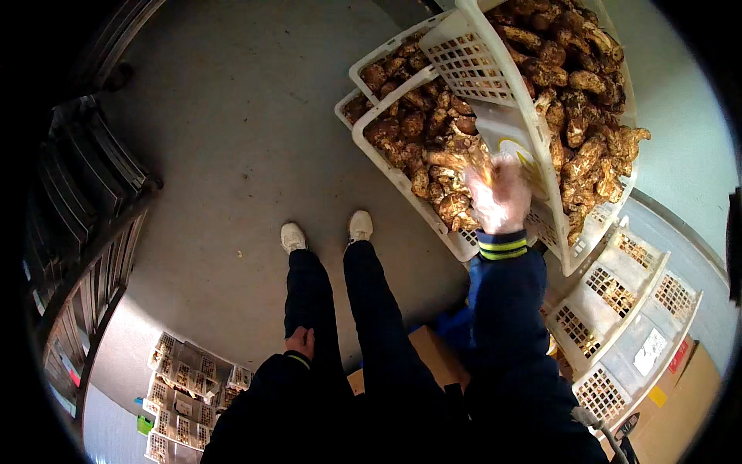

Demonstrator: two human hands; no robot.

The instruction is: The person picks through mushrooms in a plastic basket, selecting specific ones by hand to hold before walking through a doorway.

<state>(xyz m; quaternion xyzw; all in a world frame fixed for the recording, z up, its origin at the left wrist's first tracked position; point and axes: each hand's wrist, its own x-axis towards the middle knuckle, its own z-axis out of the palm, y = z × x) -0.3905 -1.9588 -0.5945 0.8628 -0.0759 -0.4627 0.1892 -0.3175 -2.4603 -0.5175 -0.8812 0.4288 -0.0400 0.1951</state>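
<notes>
My right hand (pixel 501 193), sunlit and smeared by motion, is over a white plastic crate (pixel 394 174) of brown, dirt-covered mushrooms (pixel 410 127). Its fingers are closed on a pale, bright-lit mushroom (pixel 464 158), partly lost in the glare. Beside the hand, a taller white crate (pixel 533 116) is heaped with more brown mushrooms (pixel 583 100); several bulge past its far rim. Low by my left thigh hangs my left hand (pixel 300 342), fingers curled in, with nothing visible in it.
Stacked white crates (pixel 618 294) stand at the lower right beside cardboard (pixel 680 410). More crates of small things (pixel 182 394) are stacked at lower left. A dark metal rack (pixel 85 232) lines the left side. Grey floor (pixel 232 155) lies around my shoes; a cardboard box (pixel 433 356) sits behind my legs.
</notes>
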